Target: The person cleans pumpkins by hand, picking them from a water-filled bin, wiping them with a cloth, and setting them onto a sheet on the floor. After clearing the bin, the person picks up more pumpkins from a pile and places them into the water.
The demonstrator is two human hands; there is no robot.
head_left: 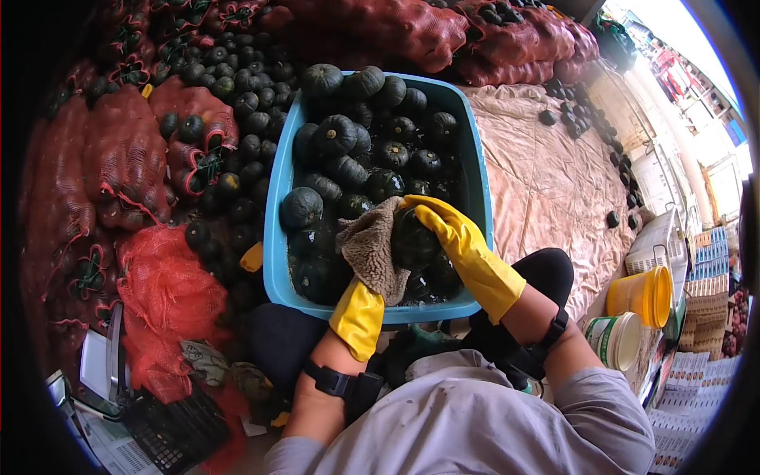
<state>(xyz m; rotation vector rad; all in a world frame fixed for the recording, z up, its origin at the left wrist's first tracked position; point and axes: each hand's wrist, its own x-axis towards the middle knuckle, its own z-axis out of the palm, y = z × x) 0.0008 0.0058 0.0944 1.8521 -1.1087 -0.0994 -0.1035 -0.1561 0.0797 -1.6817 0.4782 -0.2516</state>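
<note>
Beneath the rubber-gloved right hand (pixel 443 222), a round ribbed squash (pixel 412 242) is gripped; nubby brown cloth (pixel 372 253) drapes the left hand (pixel 359 311), grip unseen.

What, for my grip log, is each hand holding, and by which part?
The right hand grips a dark squash over its top; the left hand holds a brown cloth by its lower end, pressed against that squash.

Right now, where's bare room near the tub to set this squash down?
The beige sheet right of the blue tub lies bare, bordered by red mesh sacks behind and a row of loose squashes at its far edge. The tub itself and the squash pile left of it are crowded.
</note>
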